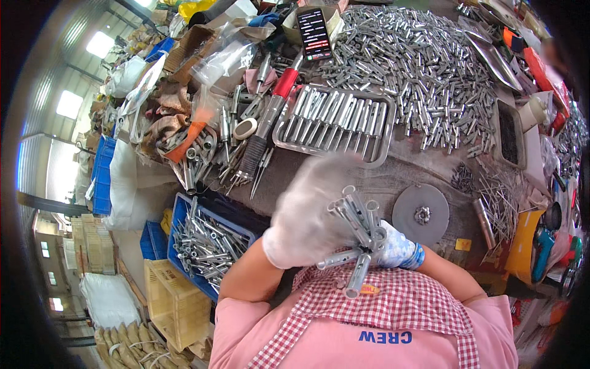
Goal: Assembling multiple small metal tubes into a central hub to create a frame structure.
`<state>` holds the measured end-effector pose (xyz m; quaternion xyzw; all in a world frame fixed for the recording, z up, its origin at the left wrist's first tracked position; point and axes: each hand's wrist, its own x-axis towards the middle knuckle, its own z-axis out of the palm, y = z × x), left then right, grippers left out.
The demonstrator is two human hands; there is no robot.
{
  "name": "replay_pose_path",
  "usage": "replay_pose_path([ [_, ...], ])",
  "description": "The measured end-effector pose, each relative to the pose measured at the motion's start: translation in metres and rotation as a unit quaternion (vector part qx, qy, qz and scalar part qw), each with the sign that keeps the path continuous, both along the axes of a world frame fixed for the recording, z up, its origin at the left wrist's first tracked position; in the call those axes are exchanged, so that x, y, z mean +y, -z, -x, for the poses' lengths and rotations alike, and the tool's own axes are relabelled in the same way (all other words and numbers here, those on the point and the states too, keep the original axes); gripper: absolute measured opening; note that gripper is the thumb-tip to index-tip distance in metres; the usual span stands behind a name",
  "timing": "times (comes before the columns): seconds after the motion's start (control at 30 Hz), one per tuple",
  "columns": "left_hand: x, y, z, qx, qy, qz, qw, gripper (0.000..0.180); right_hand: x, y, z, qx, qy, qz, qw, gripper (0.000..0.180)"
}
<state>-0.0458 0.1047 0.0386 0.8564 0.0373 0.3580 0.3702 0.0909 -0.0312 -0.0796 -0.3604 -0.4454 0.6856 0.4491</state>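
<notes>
Left hand: our left hand point(307, 212), in a pale glove, is raised close to the camera and blurred; we cannot tell whether it grips anything, though it sits right against the metal tubes.
Right hand: our right hand point(393, 249), in a white glove with a blue cuff, is clenched around a bundle of metal tubes point(359, 234).
Tubes in hand: the bundle fans out, some tubes pointing up and away, one hanging down over our checked apron point(399, 304), just in front of the chest.
Tray: a shallow metal tray point(384, 154) lies on the workbench beyond the hands, holding a neat row of tubes side by side.
Loose pile: a broad heap of tubes point(418, 67) spreads behind the tray.
Disc: a round grey disc point(407, 212) lies flat on the bench just right of our hands, small parts at its middle.
Crate: a blue crate point(183, 212) filled with more tubes stands low on our left, beside a yellow crate point(175, 304).
Tool: a red and black power tool point(270, 117) lies left of the tray.
Phone: a phone point(314, 34) is propped up at the back of the bench.
</notes>
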Motion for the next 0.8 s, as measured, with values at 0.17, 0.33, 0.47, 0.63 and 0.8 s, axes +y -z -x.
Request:
replay_pose_path([
  [0.17,0.011,0.021,0.03,-0.19,-0.174,0.203,0.945,0.054,-0.005,0.012,-0.009,-0.167,0.031,-0.161,0.972,0.059],
  [0.33,-0.003,0.046,0.038,-0.1,-0.149,0.177,0.968,0.084,-0.005,0.011,-0.012,-0.288,0.048,-0.166,0.942,0.049],
  [0.47,-0.024,0.058,0.039,-0.005,-0.1,0.108,0.989,0.117,-0.005,0.008,-0.008,-0.216,0.077,-0.064,0.971,0.063],
  [0.63,-0.074,0.089,0.011,-0.076,-0.009,0.396,0.915,0.126,0.01,-0.008,0.019,0.009,0.257,-0.035,0.966,0.066],
  [0.8,-0.083,0.118,-0.02,-0.115,-0.092,0.48,0.865,0.104,0.022,-0.008,0.024,0.384,0.329,0.197,0.84,0.07],
])
